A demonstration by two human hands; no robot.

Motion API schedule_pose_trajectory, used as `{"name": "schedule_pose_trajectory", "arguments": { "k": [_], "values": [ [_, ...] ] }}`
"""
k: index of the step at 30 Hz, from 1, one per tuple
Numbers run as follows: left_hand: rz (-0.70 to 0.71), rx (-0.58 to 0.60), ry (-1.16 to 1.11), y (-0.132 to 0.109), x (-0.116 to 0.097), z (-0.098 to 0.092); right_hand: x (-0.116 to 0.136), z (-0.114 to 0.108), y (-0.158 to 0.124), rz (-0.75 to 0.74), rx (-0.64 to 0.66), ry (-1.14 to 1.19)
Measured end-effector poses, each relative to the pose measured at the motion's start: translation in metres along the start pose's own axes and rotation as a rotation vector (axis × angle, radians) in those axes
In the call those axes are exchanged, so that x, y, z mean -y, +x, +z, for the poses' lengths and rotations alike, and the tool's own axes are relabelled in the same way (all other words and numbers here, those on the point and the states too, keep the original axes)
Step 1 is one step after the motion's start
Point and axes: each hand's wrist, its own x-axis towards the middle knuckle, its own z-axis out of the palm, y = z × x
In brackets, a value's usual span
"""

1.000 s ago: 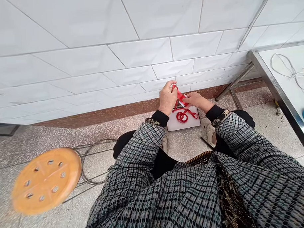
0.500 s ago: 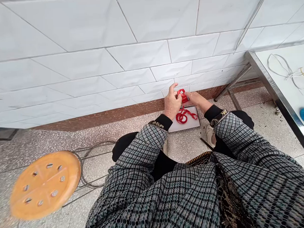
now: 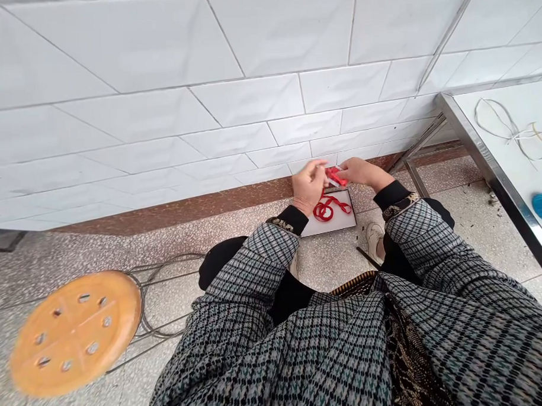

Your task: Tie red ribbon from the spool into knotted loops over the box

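Red ribbon [image 3: 335,177] is pinched by both hands, left [image 3: 308,184] and right [image 3: 361,171], above a label-less white box [image 3: 331,221].

Two bare hands — the left hand [image 3: 306,186] and the right hand [image 3: 361,171] — pinch one red ribbon [image 3: 335,178] between them. Just below the grip lies one flat white rectangular board [image 3: 343,220]. Well left of it stands one round orange plastic stool [image 3: 73,331]; far right, one steel-edged white table [image 3: 496,159].

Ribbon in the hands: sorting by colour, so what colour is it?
Red; the ribbon shows in the head view.
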Motion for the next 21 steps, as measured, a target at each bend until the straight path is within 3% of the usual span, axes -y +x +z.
{"name": "schedule_pose_trajectory", "arguments": {
  "k": [2,3,7,9,11,12,13,14,16,18,19,20,21],
  "values": [
    [-0.032,-0.082,-0.017,0.011,0.003,-0.007,0.002,-0.013,-0.013,-0.110,0.093,-0.163],
    [-0.037,-0.062,-0.013,0.015,0.007,-0.009,0.002,-0.018,-0.019,-0.169,0.167,-0.202],
    [-0.179,0.287,-0.085,0.018,0.028,0.000,-0.002,-0.033,-0.036,-0.340,0.362,-0.106],
    [-0.324,0.541,-0.116,0.013,0.036,0.006,-0.006,-0.041,-0.039,-0.331,0.289,-0.044],
    [-0.400,0.738,-0.098,0.012,0.038,0.006,-0.012,-0.052,-0.036,-0.263,0.048,-0.041],
    [-0.395,0.776,-0.079,0.015,0.035,0.002,-0.017,-0.059,-0.033,-0.225,-0.127,-0.050],
    [-0.363,0.746,-0.056,0.019,0.031,-0.004,-0.023,-0.067,-0.029,-0.189,-0.326,-0.056],
    [-0.302,0.641,-0.030,0.024,0.024,-0.013,-0.029,-0.075,-0.025,-0.174,-0.537,-0.036],
    [-0.114,0.286,0.035,0.032,0.006,-0.032,-0.042,-0.091,-0.015,-0.210,-0.815,0.093],
    [0.114,-0.074,0.123,0.029,-0.013,-0.044,-0.052,-0.103,-0.006,-0.295,-0.942,0.249],
    [0.191,-0.129,0.171,0.020,-0.020,-0.044,-0.055,-0.106,-0.003,-0.333,-0.976,0.325],
    [0.230,-0.074,0.209,0.006,-0.025,-0.039,-0.057,-0.108,0.000,-0.367,-0.994,0.394],
    [0.205,0.136,0.233,-0.015,-0.027,-0.031,-0.058,-0.109,0.002,-0.394,-1.004,0.456]
  ]
}}
